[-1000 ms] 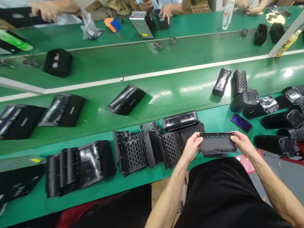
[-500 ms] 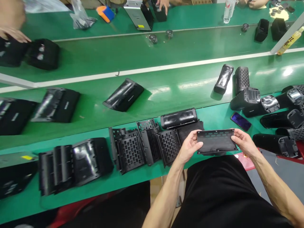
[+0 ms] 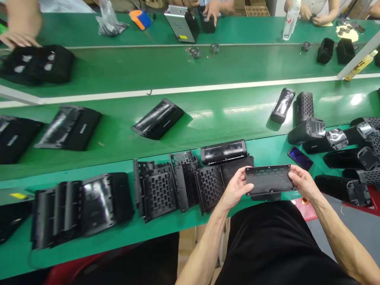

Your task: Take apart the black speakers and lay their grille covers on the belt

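Observation:
A black rectangular speaker grille panel (image 3: 269, 181) is held level over the near edge of the bench, its rimmed inner side facing me. My left hand (image 3: 236, 187) grips its left end, thumb on the rim. At the right end, my right hand (image 3: 303, 180) pinches the corner between thumb and fingers. Part of another dark piece (image 3: 268, 196) shows beneath the panel. To the left of my left hand lie perforated grille panels (image 3: 209, 186) and a flat black sheet (image 3: 234, 168). A glossy black speaker (image 3: 224, 151) lies just behind them.
More perforated panels (image 3: 160, 192) and a stack of black housings (image 3: 59, 211) line the bench leftward. Finished-looking speakers (image 3: 337, 188) and a phone (image 3: 300, 157) are at the right. Speakers (image 3: 158, 118) sit on the green belt. Across it, a co-worker's hand (image 3: 213, 10) touches a black box.
The view has shifted slightly. Both my hands keep hold of the grille panel in nearly the same place. At the far left, a co-worker's black box has moved against the one beside it.

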Demonstrator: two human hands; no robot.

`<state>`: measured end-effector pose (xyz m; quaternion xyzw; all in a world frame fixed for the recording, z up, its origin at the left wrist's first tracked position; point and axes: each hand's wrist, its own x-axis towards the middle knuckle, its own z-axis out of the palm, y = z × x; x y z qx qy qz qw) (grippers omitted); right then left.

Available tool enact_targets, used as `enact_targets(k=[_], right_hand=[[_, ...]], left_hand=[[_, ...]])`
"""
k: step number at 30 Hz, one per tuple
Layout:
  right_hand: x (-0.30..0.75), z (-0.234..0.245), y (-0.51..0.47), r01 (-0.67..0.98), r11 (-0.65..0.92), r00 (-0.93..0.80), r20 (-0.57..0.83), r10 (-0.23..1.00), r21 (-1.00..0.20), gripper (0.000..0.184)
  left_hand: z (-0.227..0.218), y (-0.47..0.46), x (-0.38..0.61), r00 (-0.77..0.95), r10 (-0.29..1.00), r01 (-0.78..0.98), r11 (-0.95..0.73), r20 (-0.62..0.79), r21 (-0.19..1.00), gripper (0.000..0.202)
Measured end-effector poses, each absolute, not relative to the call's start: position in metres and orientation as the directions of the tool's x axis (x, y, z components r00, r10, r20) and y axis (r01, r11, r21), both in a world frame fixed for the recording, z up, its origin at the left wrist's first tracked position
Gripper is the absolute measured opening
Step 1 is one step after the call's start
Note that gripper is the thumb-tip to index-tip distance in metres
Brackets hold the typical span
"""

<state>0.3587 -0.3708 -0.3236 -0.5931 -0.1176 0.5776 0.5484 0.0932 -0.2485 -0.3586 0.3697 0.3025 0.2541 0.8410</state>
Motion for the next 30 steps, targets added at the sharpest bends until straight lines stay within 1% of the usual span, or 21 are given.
enact_targets(k=[3,9,16,20,25,30], right_hand=[[0.358,-0.325,-0.367,-0.509,-0.363,0.307,-0.559,0.770,-0.781,0.051],[0.357,-0.327,-0.364,-0.486,-0.382,0.314,-0.566,0.762,-0.786,0.051],[0.355,-0.326,-0.358,-0.449,-0.415,0.282,-0.567,0.774,-0.791,0.054],[0.354,-0.324,-0.351,-0.436,-0.421,0.259,-0.559,0.788,-0.795,0.057],[0.352,-0.320,-0.341,-0.454,-0.422,0.250,-0.568,0.784,-0.784,0.056],[0.352,-0.319,-0.334,-0.408,-0.428,0.245,-0.549,0.799,-0.806,0.056]], left_hand=[[-0.358,-0.249,0.093,0.673,0.662,-0.212,0.601,-0.330,0.771,0.067],[-0.356,-0.250,0.092,0.656,0.668,-0.219,0.615,-0.352,0.758,0.071],[-0.353,-0.252,0.091,0.587,0.689,-0.263,0.660,-0.426,0.704,0.057],[-0.351,-0.249,0.090,0.578,0.700,-0.267,0.647,-0.419,0.714,0.059],[-0.348,-0.243,0.087,0.565,0.708,-0.274,0.645,-0.423,0.714,0.059],[-0.348,-0.241,0.084,0.558,0.723,-0.303,0.634,-0.407,0.712,0.059]])
